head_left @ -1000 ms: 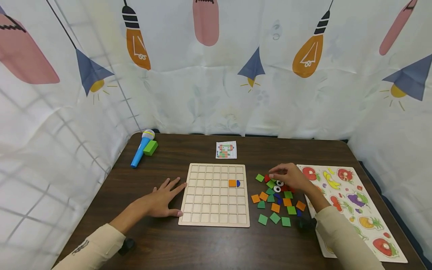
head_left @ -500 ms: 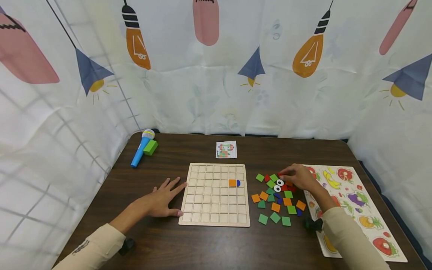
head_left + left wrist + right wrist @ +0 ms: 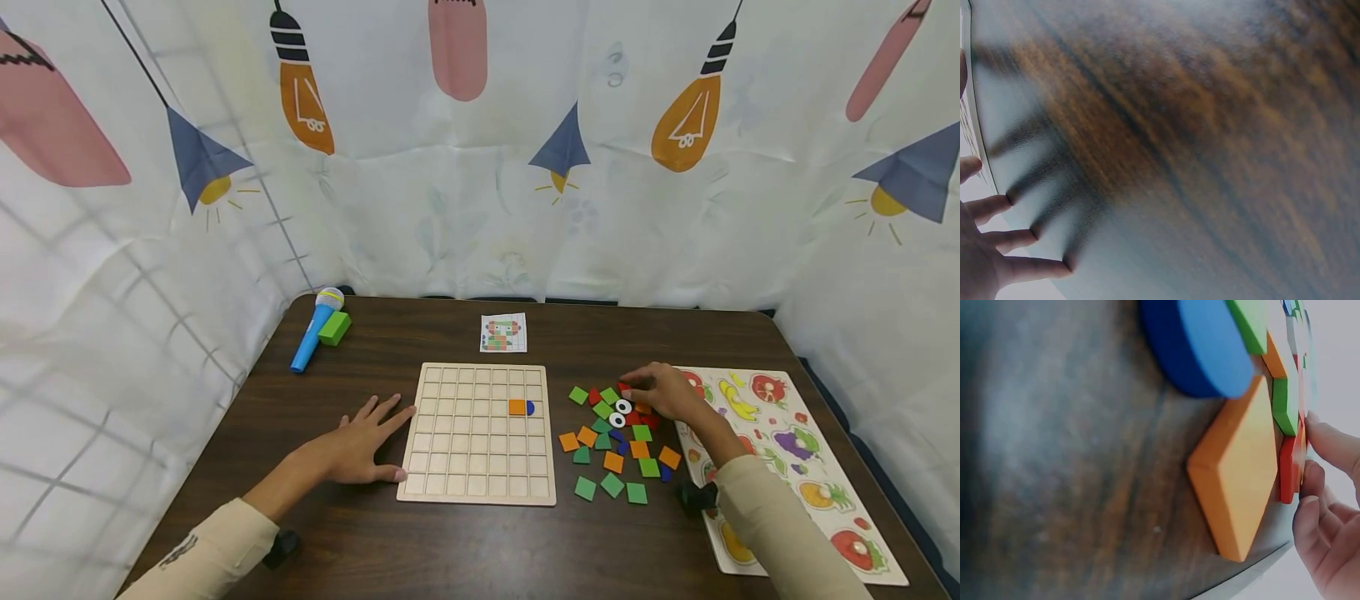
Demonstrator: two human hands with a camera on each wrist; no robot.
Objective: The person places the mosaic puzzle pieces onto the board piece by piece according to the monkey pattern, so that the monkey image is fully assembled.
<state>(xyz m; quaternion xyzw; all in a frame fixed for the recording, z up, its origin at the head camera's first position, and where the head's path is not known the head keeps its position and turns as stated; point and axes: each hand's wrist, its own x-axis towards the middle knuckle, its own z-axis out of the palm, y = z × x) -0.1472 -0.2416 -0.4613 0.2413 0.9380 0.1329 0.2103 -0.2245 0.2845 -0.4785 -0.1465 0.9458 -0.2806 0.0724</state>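
My left hand (image 3: 362,446) lies spread on the table, its thumb and index fingertip against the left edge of the wooden grid board (image 3: 476,493). In that board sit an orange square tile (image 3: 517,407) and a blue half-round tile (image 3: 529,407). On the right, my right hand (image 3: 660,392) is at the far side of a pile of coloured tiles, its thumb and fingers pinching a red tile (image 3: 624,387). Around it lie white ring-like pieces (image 3: 623,407), green tiles (image 3: 611,485) and orange tiles (image 3: 613,462). The right wrist view shows curled fingers (image 3: 1313,475) at the reddish tiles.
A small pattern card (image 3: 503,333) lies behind the grid board. A blue toy microphone (image 3: 315,332) and a green block (image 3: 334,328) are at the back left. At the right, under the right forearm, is a fruit picture board (image 3: 817,467). Printed curtains (image 3: 480,225) surround the table.
My right hand has shifted a little right along the pile's far side, from beside one red tile to another. The left hand and the grid board have stayed put.
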